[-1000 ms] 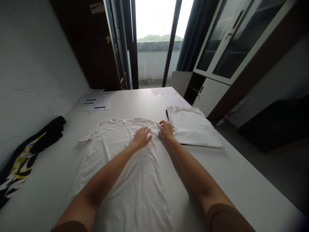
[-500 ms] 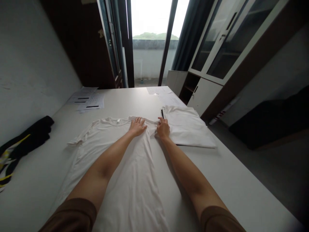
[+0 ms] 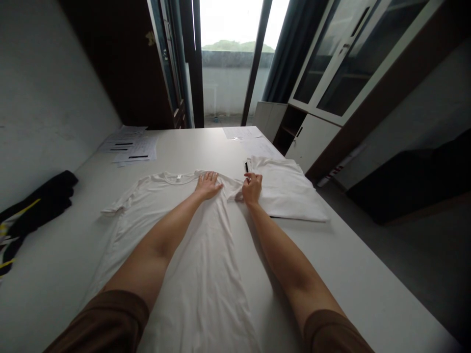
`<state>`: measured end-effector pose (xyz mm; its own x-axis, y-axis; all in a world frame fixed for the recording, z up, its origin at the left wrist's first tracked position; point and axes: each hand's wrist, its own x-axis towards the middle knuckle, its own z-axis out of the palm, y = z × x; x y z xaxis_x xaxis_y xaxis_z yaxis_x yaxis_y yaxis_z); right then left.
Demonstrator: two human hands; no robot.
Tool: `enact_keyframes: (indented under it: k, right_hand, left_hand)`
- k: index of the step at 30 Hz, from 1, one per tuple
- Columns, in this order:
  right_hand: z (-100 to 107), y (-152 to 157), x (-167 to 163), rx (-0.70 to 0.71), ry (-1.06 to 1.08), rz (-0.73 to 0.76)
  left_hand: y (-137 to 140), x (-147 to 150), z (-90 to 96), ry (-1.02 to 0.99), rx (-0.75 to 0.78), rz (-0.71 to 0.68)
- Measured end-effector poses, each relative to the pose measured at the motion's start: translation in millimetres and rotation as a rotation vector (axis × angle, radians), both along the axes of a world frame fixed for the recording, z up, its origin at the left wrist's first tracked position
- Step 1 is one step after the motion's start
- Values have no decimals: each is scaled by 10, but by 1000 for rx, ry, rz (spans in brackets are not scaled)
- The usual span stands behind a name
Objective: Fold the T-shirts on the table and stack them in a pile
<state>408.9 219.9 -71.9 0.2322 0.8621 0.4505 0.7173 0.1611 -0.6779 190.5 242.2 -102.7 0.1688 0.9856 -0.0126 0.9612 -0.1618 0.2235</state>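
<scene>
A white T-shirt (image 3: 198, 245) lies spread on the white table, its neckline at the far side and its lower part running out of view towards me. My left hand (image 3: 208, 186) rests flat on the shirt's right shoulder with the fingers apart. At the end of the right sleeve, my right hand (image 3: 252, 189) is closed on the sleeve's edge, fingers bent. Just beyond it lies a folded white garment (image 3: 290, 189) with dark edges showing at its left corner and underside.
Papers with black bars (image 3: 136, 148) lie at the table's far left, and more sheets (image 3: 246, 134) at the far right corner. Black cloth with yellow stripes (image 3: 44, 201) sits by the left wall. A white cabinet (image 3: 320, 142) stands beyond the table's right edge.
My right hand has moved slightly right, drawing the sleeve outward so it lies more stretched. My left hand stays on the shoulder. The view has shifted a little.
</scene>
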Motion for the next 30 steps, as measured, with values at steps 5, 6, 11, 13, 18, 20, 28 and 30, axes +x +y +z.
enact_keyframes:
  k: [5, 6, 11, 13, 18, 20, 28, 30]
  right_hand:
    - [5, -100, -269, 79, -166, 297]
    - [-26, -113, -327, 45, -202, 380]
    - [-191, -143, -391, -227, -498, 407]
    - [-206, -150, -327, -304, -599, 334]
    - [-201, -118, -216, -356, -692, 291]
    - [-225, -88, -210, -349, -693, 299]
    - [-305, -55, -181, -280, -661, 309]
    - [-312, -50, -185, -262, -643, 298]
  left_hand:
    - [28, 21, 3, 2, 6, 13]
    - [30, 21, -1, 1, 10, 14]
    - [43, -6, -29, -9, 29, 4]
    - [42, 1, -28, -8, 34, 10]
    - [-14, 5, 23, 43, 58, 7]
    - [-82, -116, 65, 82, 86, 5]
    - [-1002, -1751, 516, 240, 229, 295]
    - [-1353, -2218, 582, 278, 232, 407]
